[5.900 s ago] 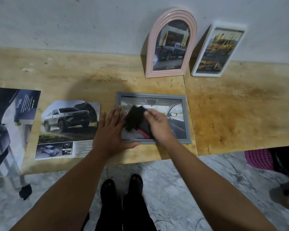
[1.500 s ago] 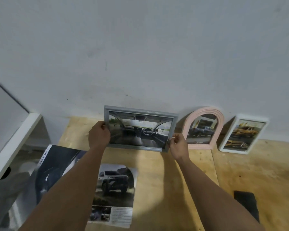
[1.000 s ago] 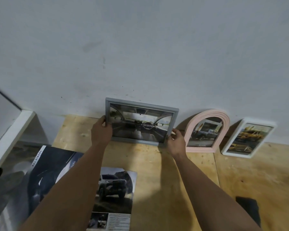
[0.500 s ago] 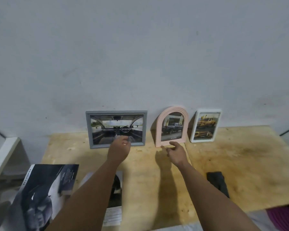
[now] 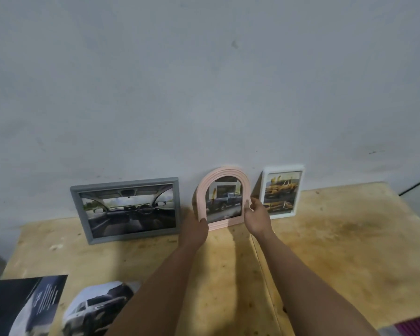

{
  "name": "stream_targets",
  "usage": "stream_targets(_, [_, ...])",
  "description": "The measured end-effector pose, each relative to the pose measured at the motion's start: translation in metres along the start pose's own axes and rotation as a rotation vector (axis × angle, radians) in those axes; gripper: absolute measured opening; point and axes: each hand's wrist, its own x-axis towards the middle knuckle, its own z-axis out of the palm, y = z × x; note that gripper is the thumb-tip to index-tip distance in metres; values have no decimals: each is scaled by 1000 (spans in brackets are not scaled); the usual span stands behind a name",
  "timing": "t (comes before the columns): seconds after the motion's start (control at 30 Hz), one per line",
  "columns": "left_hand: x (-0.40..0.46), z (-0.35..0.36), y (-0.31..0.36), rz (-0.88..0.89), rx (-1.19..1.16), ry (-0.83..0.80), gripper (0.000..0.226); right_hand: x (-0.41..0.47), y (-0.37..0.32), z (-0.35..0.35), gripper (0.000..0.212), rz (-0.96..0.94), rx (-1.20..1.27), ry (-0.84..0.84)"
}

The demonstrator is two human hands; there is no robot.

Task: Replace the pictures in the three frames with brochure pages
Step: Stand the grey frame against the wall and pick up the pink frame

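gripping the pink arched frame (image 5: pixel 222 197) from both sides, your hands are closed on its rim: your left hand (image 5: pixel 196 228) clasps the lower left edge with the thumb lying over the front of the moulding, and your right hand (image 5: pixel 257 215) holds the right edge, its fingers (image 5: pixel 247 205) curled against the frame's side. the frame stands upright near the grey wall (image 5: pixel 204 81) at the back of the tabletop (image 5: pixel 325 251); you cannot tell from here whether its foot is resting on the wood or is just lifted off it. it shows a page with a dark pickup truck.

just to its left, and apart from your left hand, the grey rectangular frame (image 5: pixel 127 209) stands in landscape, leaning back on the wall, with a picture of a car's dashboard and windscreen seen from inside. just to the right, the white frame (image 5: pixel 282 191) stands in portrait against the wall with a yellow vehicle in it; your right hand overlaps its lower left corner in the view.

nearer to you, at the front left of the tabletop, two loose brochure sheets lie flat: a dark brochure page (image 5: pixel 26 305) with small white lettering at the edge, and beside it a page with a white suv (image 5: pixel 95 309), partly hidden under your left forearm.
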Motion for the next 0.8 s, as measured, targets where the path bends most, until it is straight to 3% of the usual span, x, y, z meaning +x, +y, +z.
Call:
stream_targets(0.2, [14, 21, 0, 21, -80, 44, 41, 29, 10, 0, 58, -1, 6, -17])
stream_targets(0.47, [21, 28, 2, 43, -145, 118, 33, 37, 18, 0, 61, 59, 107, -110])
stream_targets(0.67, [25, 29, 1, 63, -132, 147, 30, 41, 13, 2, 71, 9, 117, -53])
stream_targets(0.8, [28, 28, -5, 104, -146, 142, 25, 49, 15, 4, 69, 13, 133, -145])
